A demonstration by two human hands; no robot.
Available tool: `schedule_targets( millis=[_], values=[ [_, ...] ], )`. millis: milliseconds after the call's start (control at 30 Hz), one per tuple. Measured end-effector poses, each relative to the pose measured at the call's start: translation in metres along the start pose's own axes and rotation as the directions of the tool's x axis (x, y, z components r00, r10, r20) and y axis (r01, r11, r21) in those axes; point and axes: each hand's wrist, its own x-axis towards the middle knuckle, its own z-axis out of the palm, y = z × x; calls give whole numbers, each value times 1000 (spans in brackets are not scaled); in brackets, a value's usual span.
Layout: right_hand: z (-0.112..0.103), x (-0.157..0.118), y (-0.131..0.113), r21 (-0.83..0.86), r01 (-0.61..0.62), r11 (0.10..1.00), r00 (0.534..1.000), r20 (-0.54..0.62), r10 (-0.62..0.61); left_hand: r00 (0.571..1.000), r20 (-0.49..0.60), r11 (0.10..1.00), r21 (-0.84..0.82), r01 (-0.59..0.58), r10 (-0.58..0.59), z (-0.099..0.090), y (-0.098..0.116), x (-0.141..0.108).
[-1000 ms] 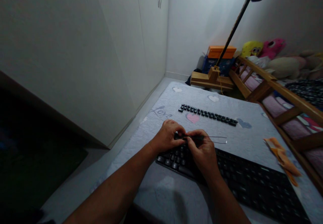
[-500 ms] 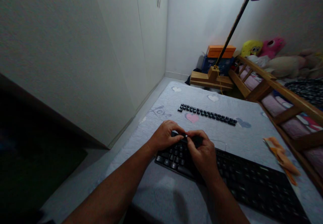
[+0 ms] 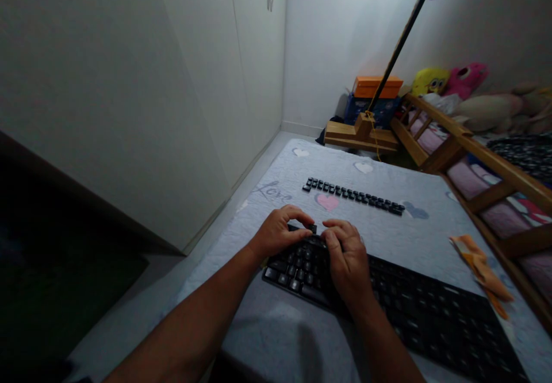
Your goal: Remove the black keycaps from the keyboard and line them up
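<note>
A black keyboard (image 3: 401, 297) lies slantwise on the bedspread, tilted down toward the right. Over its upper left part, my left hand (image 3: 280, 232) pinches a small black keycap (image 3: 313, 229) between thumb and index finger. Just right of it, my right hand (image 3: 348, 256) is closed above the keyboard, its thumb lying against the curled fingers. Whatever those fingers may hold is hidden. Beyond both hands, a row of loose black keycaps (image 3: 353, 195) is lined up on the bedspread.
The bedspread (image 3: 276, 320) has heart prints. An orange cloth-like item (image 3: 480, 265) lies at its right, near a wooden bed rail (image 3: 487, 147). A pale wardrobe (image 3: 185, 113) flanks the left side. At the back stand a wooden lamp base (image 3: 362, 133) and an orange box (image 3: 377, 87).
My right hand has parted slightly from my left, its fingers drawing back to the right. The keycap in my left fingers now shows more plainly.
</note>
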Motion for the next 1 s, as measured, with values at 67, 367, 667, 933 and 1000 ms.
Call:
schedule_targets(
  millis=[67,367,667,933,1000],
  values=[
    [0,1,0,-25,50,998,998,31,-49,1000,9,1000,-16,9,-9,1,0,0],
    [1,3,4,-223,47,974,990,140,-16,999,37,999,-47,8,-6,3,-6,-1],
    [0,11,11,-162,19,987,995,100,-2,1000,-26,1000,9,6,-5,2,-8,2],
    [4,73,44,-313,-128,941,975,135,177,951,-310,968,245,63,17,-2,-36,11],
    [13,89,53,-340,-147,929,968,144,206,949,-314,957,282,72,21,-1,-42,14]
  ],
)
